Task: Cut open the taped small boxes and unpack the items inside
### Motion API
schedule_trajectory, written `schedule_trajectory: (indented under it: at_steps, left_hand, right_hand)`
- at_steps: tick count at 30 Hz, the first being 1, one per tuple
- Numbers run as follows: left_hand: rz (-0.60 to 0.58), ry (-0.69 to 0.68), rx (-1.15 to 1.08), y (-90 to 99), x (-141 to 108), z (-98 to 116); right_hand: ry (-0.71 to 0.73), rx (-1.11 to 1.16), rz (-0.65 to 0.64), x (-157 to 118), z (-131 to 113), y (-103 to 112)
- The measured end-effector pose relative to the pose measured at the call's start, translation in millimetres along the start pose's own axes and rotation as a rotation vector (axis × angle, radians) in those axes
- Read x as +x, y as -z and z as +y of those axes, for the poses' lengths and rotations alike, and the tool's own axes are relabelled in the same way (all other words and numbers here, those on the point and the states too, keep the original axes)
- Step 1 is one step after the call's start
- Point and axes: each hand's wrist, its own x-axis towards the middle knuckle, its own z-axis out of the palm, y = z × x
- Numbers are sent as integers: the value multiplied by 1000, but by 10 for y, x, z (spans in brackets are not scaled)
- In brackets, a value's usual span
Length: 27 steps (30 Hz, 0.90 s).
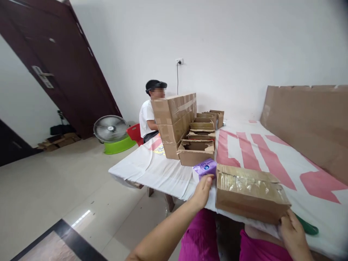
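Note:
A closed cardboard box with clear tape over its top lies at the near edge of the cloth-covered table, between my hands. My left hand is at the box's left end, fingers bent and partly hidden. Just behind those fingers is a purple and white soft pack. My right hand grips the box's lower right corner, with its fingertips out of sight. A dark green object pokes out beside the right hand; its kind is unclear.
Open cardboard boxes run in a row away from me, beside a stacked wall of taped cartons. Behind the cartons sits a person in a white shirt. A large cardboard sheet stands at right. A fan is on the floor.

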Motion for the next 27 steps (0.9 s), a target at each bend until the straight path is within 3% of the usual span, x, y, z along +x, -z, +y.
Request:
schedule_trajectory:
  at_steps: [3,5,8,10,12,20,23,27]
  left_hand:
    - [417,-139,379,125,112,-118]
    - [527,-145,583,261,238,-168]
    - [373,-91,696,437,446,-261]
    - [229,-53,656,501,553,-345]
    - [175,-31,609,532,610,-434]
    - [384,-110,731,813,644,-680]
    - [369,-99,780,897,718,-707]
    - [371,-99,816,860,774,-740]
  right_hand:
    - [33,-133,95,-116,-41,-44]
    - [63,-153,115,-130,-100,-62]
    - [97,-169,101,-116,-153,-67]
    - [111,-182,102,-114,-161,-64]
    - [121,-191,115,-122,-169,-64]
    - [179,-200,79,-154,-233,-70]
    - [207,-220,87,-169,-177,-73]
    - [227,-229,96,-193,-110,-90]
